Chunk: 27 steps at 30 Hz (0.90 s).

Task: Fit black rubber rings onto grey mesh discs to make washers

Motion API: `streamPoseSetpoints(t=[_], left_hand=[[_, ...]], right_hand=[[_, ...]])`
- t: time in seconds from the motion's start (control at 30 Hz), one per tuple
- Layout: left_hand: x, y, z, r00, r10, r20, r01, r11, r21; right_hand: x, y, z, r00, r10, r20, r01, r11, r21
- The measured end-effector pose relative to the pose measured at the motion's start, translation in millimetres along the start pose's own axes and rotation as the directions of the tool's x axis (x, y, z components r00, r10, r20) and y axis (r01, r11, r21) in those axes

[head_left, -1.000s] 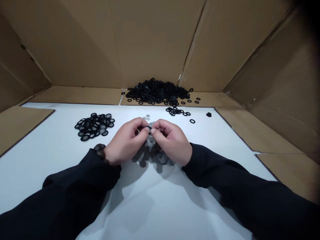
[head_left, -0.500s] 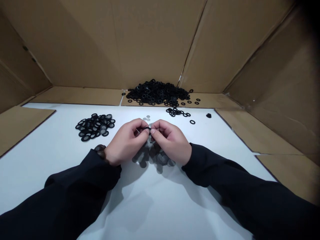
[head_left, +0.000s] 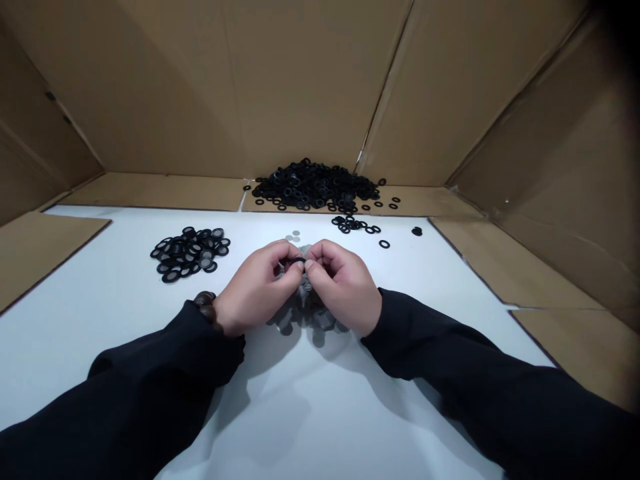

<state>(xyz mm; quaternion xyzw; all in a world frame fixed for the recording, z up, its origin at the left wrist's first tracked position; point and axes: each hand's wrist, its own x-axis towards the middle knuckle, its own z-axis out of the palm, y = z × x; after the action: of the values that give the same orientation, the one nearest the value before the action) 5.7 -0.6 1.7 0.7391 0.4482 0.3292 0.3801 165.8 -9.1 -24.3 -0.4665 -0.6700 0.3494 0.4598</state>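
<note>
Ring (head_left: 299, 260) held above the grey discs (head_left: 318, 337), at the meeting point of both hands. Left hand (head_left: 257, 287): fingers closed, clamped on the ring at its 9 o'clock side, thumb nearest the camera. Right hand (head_left: 347, 287): fingers closed, clamped at its 3 o'clock side, thumb likewise. Ring seen nearly edge-on, partly covered by the fingertips; whether a disc sits in it, cannot tell. Discs spread on the white desk (head_left: 270, 413) beneath the hands and toward 6 o'clock. From the ring: black pile (head_left: 315, 187) at 12, filled rings (head_left: 190, 250) at 9, loose ring (head_left: 384, 244) near 3.
</note>
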Motion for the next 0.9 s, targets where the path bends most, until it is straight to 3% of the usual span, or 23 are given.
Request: streamPoseSetpoints(t=[0.23, 0.6, 0.9], left_hand=[[0.1, -1.6, -0.6, 1.0, -0.02, -0.012, 0.017, 0.986, -0.167], [2.3, -2.7, -2.7, 1.0, -0.016, -0.018, 0.015, 0.997, -0.076], [2.6, -3.0, -2.4, 0.999, -0.026, 0.039, 0.03, 0.995, -0.092]], right_hand=[[0.3, 4.5, -2.3, 0.995, -0.013, 0.098, 0.006, 0.997, 0.072], [-0.7, 3.6, -4.5, 0.99, -0.125, 0.066, 0.13, 0.988, -0.083], [-0.1, 2.2, -4.6, 0.992, -0.115, 0.054, 0.12, 0.987, -0.106]])
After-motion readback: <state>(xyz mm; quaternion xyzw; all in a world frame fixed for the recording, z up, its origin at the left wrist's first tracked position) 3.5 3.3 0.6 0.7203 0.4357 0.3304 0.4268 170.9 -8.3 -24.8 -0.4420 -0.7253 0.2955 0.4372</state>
